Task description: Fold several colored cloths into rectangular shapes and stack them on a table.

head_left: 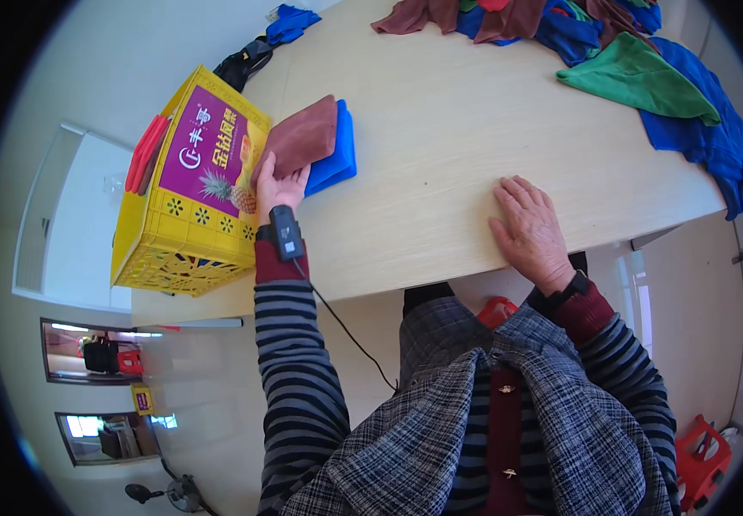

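My left hand [281, 185] grips the near edge of a brown folded cloth [298, 136], its thumb on top and the other fingers partly hidden. The brown cloth lies tilted over a blue folded cloth [336, 159] on the table, right beside a yellow crate [152, 225]. Whether the fingers also touch the blue cloth, I cannot tell. Resting flat on the table near its front edge, my right hand [528, 228] is open and holds nothing.
Loose brown, blue and green cloths, among them a green cloth [638, 79], form a heap at the far right. Red folded cloths [146, 155] stick out of the crate's left side. A black item [244, 64] lies behind the crate. A cable [345, 331] trails from my left wrist.
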A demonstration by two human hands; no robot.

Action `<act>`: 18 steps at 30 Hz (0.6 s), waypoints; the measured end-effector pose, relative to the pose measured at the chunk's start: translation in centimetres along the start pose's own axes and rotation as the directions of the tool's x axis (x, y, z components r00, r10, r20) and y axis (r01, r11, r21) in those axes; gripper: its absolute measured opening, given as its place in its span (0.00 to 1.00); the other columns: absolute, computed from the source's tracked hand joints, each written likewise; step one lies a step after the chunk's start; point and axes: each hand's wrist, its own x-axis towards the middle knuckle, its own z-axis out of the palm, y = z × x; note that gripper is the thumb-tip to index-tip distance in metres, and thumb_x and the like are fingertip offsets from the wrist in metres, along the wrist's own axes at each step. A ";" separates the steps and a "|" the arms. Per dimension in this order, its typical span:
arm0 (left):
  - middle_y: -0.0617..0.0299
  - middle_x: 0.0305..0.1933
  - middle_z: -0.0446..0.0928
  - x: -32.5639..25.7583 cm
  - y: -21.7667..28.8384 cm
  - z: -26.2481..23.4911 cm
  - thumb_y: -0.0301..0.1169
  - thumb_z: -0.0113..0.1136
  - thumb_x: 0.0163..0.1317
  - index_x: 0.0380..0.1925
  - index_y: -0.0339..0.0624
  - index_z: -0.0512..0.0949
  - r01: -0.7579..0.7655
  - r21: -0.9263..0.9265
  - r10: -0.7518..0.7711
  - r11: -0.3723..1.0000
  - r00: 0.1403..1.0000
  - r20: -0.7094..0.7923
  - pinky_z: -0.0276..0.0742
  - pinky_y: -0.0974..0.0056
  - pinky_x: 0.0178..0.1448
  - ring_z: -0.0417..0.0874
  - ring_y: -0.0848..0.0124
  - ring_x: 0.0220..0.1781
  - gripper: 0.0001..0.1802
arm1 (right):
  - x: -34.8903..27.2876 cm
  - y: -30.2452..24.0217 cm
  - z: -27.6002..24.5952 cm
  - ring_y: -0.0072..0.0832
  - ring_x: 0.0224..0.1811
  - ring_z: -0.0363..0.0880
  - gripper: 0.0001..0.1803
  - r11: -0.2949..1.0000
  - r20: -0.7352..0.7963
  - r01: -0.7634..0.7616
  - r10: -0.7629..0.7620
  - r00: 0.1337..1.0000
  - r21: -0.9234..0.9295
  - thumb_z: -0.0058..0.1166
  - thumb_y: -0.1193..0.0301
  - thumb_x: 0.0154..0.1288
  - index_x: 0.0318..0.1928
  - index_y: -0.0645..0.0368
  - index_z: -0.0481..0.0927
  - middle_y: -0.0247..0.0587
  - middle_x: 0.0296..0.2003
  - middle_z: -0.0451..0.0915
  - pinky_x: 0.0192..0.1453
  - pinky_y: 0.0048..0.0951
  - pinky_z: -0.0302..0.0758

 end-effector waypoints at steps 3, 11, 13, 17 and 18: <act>0.50 0.65 0.75 -0.5 3.6 -3.5 0.31 0.61 0.68 0.62 0.36 0.72 0.204 -0.069 -0.187 0.977 0.962 0.198 0.66 0.44 0.76 0.71 0.53 0.70 0.24 | -0.1 -0.2 0.3 0.51 0.67 0.68 0.25 0.990 -0.066 0.073 -0.066 0.996 0.124 0.59 0.69 0.64 0.58 0.67 0.75 0.55 0.60 0.74 0.73 0.46 0.64; 0.51 0.56 0.77 -9.9 -5.1 -4.2 0.37 0.58 0.73 0.57 0.34 0.70 0.005 0.470 -0.109 0.883 0.975 0.193 0.79 0.58 0.62 0.80 0.63 0.57 0.21 | 2.9 8.6 -4.1 0.41 0.47 0.83 0.13 0.898 0.088 -0.162 0.138 0.986 0.408 0.60 0.67 0.65 0.47 0.60 0.84 0.47 0.42 0.85 0.55 0.37 0.78; 0.59 0.43 0.81 -14.5 -8.8 -2.4 0.37 0.57 0.74 0.44 0.41 0.75 -0.159 0.697 -0.010 0.699 0.973 0.231 0.80 0.65 0.51 0.83 0.70 0.45 0.11 | 4.6 13.6 -7.4 0.39 0.37 0.86 0.10 0.875 -0.054 -0.327 0.369 0.928 0.358 0.59 0.66 0.67 0.42 0.59 0.85 0.46 0.35 0.86 0.46 0.35 0.81; 0.67 0.33 0.78 -17.8 -14.5 -3.9 0.28 0.57 0.72 0.36 0.39 0.78 -0.439 0.790 0.164 0.427 0.897 0.410 0.74 0.72 0.41 0.77 0.77 0.32 0.05 | 6.4 26.2 -14.8 0.40 0.36 0.86 0.10 0.901 -0.504 -0.428 0.403 0.764 0.072 0.59 0.66 0.65 0.40 0.58 0.85 0.48 0.34 0.86 0.43 0.35 0.80; 0.69 0.31 0.77 -17.7 -15.2 -4.5 0.25 0.57 0.70 0.33 0.39 0.77 -0.559 0.783 0.225 0.272 0.828 0.513 0.72 0.73 0.39 0.74 0.78 0.30 0.05 | 6.5 28.1 -16.7 0.41 0.37 0.86 0.10 0.856 -0.554 -0.515 0.451 0.700 0.047 0.59 0.65 0.64 0.41 0.58 0.85 0.49 0.36 0.85 0.44 0.36 0.81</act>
